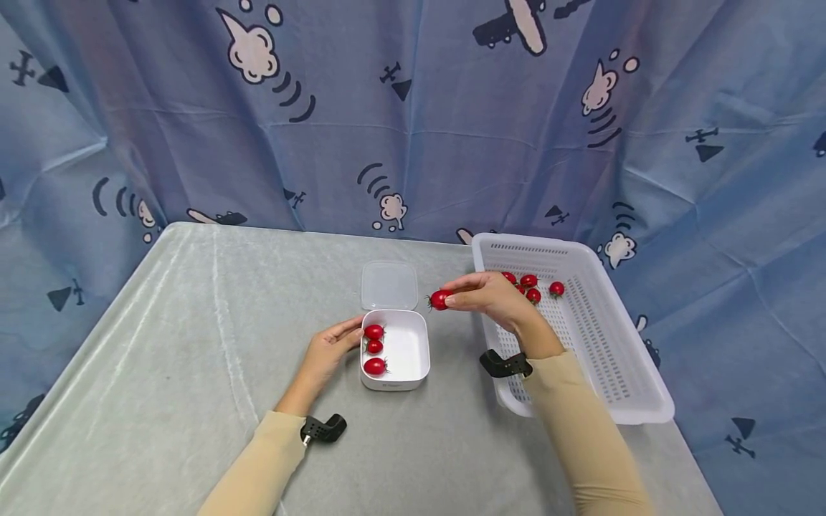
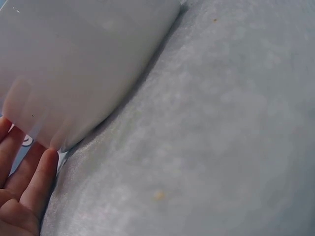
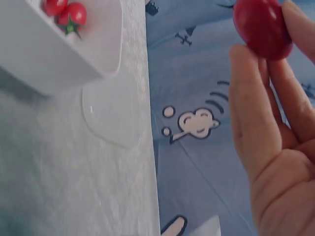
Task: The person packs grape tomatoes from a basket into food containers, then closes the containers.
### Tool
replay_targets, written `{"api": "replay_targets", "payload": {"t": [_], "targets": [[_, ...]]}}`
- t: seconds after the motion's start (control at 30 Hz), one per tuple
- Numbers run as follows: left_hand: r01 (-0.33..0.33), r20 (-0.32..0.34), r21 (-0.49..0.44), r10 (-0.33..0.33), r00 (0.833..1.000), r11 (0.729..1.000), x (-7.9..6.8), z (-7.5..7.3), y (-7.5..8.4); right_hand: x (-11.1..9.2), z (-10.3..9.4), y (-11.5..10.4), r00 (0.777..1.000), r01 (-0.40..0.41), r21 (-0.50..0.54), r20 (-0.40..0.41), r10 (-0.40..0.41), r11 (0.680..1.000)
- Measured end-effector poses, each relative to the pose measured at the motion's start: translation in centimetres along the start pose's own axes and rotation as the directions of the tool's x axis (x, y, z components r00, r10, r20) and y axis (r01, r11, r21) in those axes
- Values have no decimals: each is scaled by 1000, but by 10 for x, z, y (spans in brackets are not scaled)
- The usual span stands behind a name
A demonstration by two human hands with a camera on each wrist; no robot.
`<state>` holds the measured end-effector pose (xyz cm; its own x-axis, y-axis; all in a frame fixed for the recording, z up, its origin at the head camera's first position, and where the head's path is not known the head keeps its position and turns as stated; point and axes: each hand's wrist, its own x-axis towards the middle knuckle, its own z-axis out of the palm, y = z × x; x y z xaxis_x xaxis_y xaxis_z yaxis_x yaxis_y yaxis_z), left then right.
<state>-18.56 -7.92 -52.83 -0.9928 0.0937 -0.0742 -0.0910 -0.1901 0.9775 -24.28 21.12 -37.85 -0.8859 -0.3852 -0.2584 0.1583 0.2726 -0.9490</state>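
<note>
My right hand point(image 1: 492, 297) pinches a red cherry tomato point(image 1: 440, 299) between thumb and fingers, above the table just right of a small white box point(image 1: 413, 351). The right wrist view shows that cherry tomato point(image 3: 262, 27) close up, its green stem pointing left. Along the left side of the box lie three cherry tomatoes point(image 1: 374, 366). My left hand point(image 1: 328, 355) rests its fingers against the box's left side; in the left wrist view the extended fingertips point(image 2: 49, 157) touch the outer wall point(image 2: 83, 64).
A white perforated basket point(image 1: 600, 337) stands at the right with several cherry tomatoes point(image 1: 556, 289) towards its far end, partly behind my right hand. Behind the box lies a translucent lid point(image 1: 389, 285). A blue patterned curtain point(image 1: 348, 122) hangs along the table's far edge.
</note>
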Motion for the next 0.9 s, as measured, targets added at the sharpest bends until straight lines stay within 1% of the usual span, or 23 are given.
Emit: {"api": "replay_targets", "payload": {"t": [0.13,0.27,0.4,0.57,0.73,0.9], "targets": [[-8,-5,2,8,1000,1000,0,0,-1,2,10,-2,1000,-3,-5,-12,3,1000],[-12,-5,16,12,1000,1000,0,0,-1,4,20,-3,999,-14,13,-29,15,1000],[-10,0,9,10,1000,1000,0,0,-1,5,30,-5,998,-26,36,-56,28,999],[-10,3,-2,10,1000,1000,1,-1,-1,2,47,-8,996,-23,53,-84,28,998],[5,1,-12,-5,1000,1000,0,-2,0,-7,67,-12,987,-24,50,-156,31,998],[4,0,-10,-4,1000,1000,0,-2,0,-8,82,-8,973,4,90,-228,17,996]]}}
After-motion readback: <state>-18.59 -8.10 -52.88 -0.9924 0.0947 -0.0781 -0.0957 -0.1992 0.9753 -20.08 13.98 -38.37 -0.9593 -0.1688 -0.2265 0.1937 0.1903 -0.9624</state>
